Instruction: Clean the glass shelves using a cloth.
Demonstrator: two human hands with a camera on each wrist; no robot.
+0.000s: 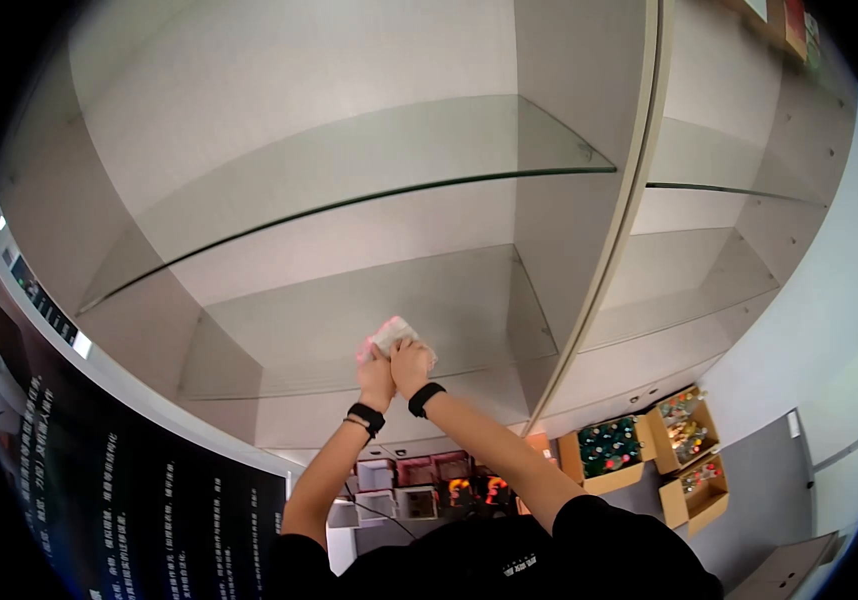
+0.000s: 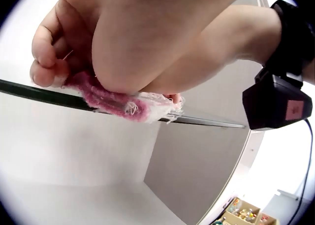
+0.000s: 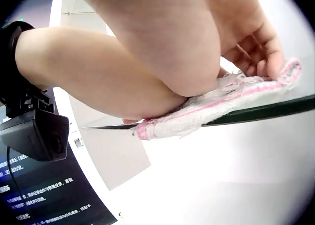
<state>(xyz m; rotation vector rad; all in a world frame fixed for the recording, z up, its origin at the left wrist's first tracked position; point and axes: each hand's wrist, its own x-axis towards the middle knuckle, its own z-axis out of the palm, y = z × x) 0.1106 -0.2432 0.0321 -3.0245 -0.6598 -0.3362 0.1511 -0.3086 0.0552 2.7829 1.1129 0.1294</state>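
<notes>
The cloth (image 1: pixel 396 330) lies at the front edge of the shelf (image 1: pixel 289 345), its length along that edge. Left hand (image 1: pixel 376 380) and right hand (image 1: pixel 410 367), fingers curled, grip it together — neither is nearer.

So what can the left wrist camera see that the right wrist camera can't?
Only the left wrist view shows the cardboard boxes, low in its corner, and the black camera on the right wrist.

Only the right wrist view shows the dark board with white writing and the black camera on the left wrist.

Both show the left hand and right hand with the pink-and-white cloth at the dark edge of the glass shelf.
</notes>
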